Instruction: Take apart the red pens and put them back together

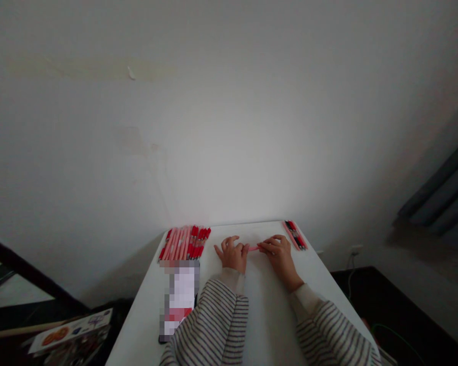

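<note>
A slim pink pen (253,248) lies level between my two hands, above the white table or touching it; I cannot tell which. Its left end is pinched in the fingertips of my left hand (234,256), whose other fingers are spread. The fingers of my right hand (279,254) close around the opposite end, so only the short middle stretch shows. To the left of my left hand lies a wide row of red and pink pens (183,244). A smaller group of pink, red and black pens (295,235) lies beyond my right hand.
A phone-like flat thing (183,292), blurred by blocks, lies on the white table (269,320) by my left sleeve. The wall (236,127) rises right behind the table. A cable (351,274) hangs from a wall socket at right; a printed box (72,330) stands lower left.
</note>
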The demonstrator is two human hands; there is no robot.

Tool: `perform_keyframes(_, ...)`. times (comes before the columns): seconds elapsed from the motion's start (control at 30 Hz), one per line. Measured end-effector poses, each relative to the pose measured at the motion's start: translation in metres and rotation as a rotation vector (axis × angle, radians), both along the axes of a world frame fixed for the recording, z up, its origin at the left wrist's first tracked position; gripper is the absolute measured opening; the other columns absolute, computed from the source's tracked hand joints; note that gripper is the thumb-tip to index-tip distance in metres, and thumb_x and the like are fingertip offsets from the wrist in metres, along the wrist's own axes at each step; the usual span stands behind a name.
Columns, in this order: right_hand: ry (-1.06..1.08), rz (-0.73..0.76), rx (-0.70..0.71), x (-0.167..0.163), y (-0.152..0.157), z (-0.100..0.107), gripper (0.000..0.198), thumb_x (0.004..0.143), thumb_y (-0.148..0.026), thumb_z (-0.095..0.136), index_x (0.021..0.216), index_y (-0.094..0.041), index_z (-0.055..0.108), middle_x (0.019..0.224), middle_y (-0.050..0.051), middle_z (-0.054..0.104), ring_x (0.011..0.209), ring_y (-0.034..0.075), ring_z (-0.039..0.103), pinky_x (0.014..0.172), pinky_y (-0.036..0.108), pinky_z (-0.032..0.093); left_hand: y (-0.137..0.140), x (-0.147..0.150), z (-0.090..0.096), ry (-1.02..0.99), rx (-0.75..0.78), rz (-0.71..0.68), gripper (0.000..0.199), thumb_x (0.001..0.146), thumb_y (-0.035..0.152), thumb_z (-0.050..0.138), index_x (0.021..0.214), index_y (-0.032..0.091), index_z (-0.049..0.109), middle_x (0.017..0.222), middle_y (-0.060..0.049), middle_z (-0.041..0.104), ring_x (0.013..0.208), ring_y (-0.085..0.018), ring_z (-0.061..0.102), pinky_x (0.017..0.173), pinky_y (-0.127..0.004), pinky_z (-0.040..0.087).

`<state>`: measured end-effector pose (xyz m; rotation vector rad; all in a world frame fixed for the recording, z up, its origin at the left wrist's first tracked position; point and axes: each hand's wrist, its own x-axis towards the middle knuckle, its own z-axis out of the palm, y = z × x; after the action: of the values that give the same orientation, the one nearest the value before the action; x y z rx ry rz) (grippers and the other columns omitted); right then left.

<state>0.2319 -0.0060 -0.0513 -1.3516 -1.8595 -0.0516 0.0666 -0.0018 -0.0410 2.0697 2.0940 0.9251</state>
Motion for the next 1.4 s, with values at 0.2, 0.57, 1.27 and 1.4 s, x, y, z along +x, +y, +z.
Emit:
perform_keyframes(0.2,0.013,-0.03,0.006,0.0,0.002,-0.001,0.015,0.084,-0.028,0.061,0.092,-0.033,0.073,0.091,0.0,0.07,0.099,0.024,0.045,0.087,0.039,0.032,0.0,0.0,-0.001,-0.016,0.021,0.019,0.023,0.084,0.04,0.053,0.075,0.028,0.07,0.123,0.002,0.06,0.12,-0.024,0.042,0.11,-0.065,0.016)
perform_keyframes(0.57,0.022,-0.148,0.009,0.004,0.006,-0.008,0.018,0.086,-0.031,0.057,0.093,-0.029,0.073,0.09,0.002,0.07,0.099,0.025,0.045,0.086,0.039,0.03,0.0,-0.002,-0.002,-0.051,0.061,0.04,0.021,0.084,0.037,0.053,0.076,0.027,0.07,0.124,-0.001,0.059,0.121,-0.026,0.042,0.107,-0.067,0.019)
perform_keyframes(1.27,0.063,-0.204,0.012,0.008,0.006,-0.008,0.033,0.09,-0.042,0.046,0.093,-0.023,0.073,0.085,0.005,0.071,0.091,0.023,0.05,0.085,0.037,0.031,0.006,-0.011,-0.009,-0.098,0.288,0.155,0.022,0.08,0.04,0.057,0.071,0.023,0.067,0.117,-0.005,0.061,0.115,-0.028,0.046,0.106,-0.064,0.02)
perform_keyframes(1.4,0.054,-0.186,0.001,0.008,0.008,-0.01,0.032,0.09,-0.041,0.047,0.093,-0.023,0.073,0.084,0.006,0.071,0.092,0.023,0.05,0.085,0.037,0.031,0.005,-0.016,-0.005,-0.06,0.29,0.244,0.028,0.082,0.044,0.054,0.071,0.021,0.066,0.118,-0.007,0.059,0.115,-0.028,0.045,0.106,-0.063,0.02)
